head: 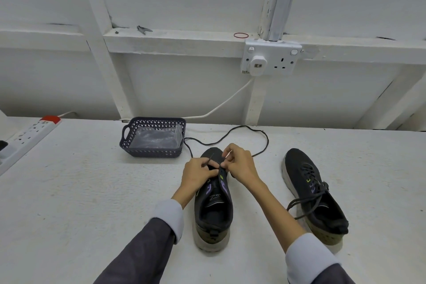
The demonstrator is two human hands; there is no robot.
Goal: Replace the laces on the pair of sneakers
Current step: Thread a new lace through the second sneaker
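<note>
Over the sneaker (pixel 213 211), left hand (pixel 198 174) and right hand (pixel 241 163) pinch lace (pixel 268 142).

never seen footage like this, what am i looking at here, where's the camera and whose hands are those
There is no machine here: a person works with two bare hands. The single picture comes from a wide-angle camera worn on the head, looking forward and down, so both arms enter from the bottom.

On the white table stand two sneakers. The black unlaced sneaker in the middle is being worked on. The fingers of the left hand pinch the tip of a long black shoelace, whose rest loops across the table. The right hand appears to pinch that sneaker's eyelet edge. The black laced sneaker stands apart to the right.

Behind them sit a dark plastic lattice basket holding clear plastic wrapping and, far left, a white power strip.
</note>
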